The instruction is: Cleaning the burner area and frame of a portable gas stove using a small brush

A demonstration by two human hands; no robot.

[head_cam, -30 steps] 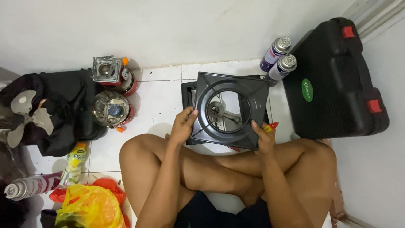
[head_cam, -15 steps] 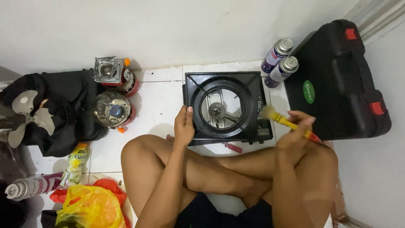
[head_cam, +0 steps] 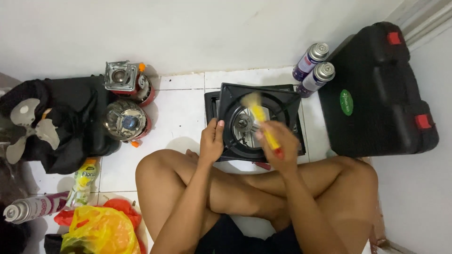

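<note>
— Looking down, what packages and labels sit around you?

— Two purple spray cans with silver tops lie side by side at the wall, just right of the stove. Next to them is a black carrying case with red latches and a small round green sticker on its lid. On my left, a yellow plastic bag bulges over something red, a slim bottle with a yellow-green label lies on the tiles, and another spray can, pinkish with a silver top, lies at the edge.

— And the thing you're working on?

— A black stove body stands tilted on the white floor tiles in front of my crossed legs, its round opening facing me.

— Your hands?

— They're apart. My left hand clamps the stove's left edge, thumb up along the rim, forearm coming up over my knee. My right hand is closed round the yellow handle of a brush, red at its end, bristles blurred over the opening.

— Anything else?

— Two small round burners by a black cloth, with a white fan blade on it.
</note>
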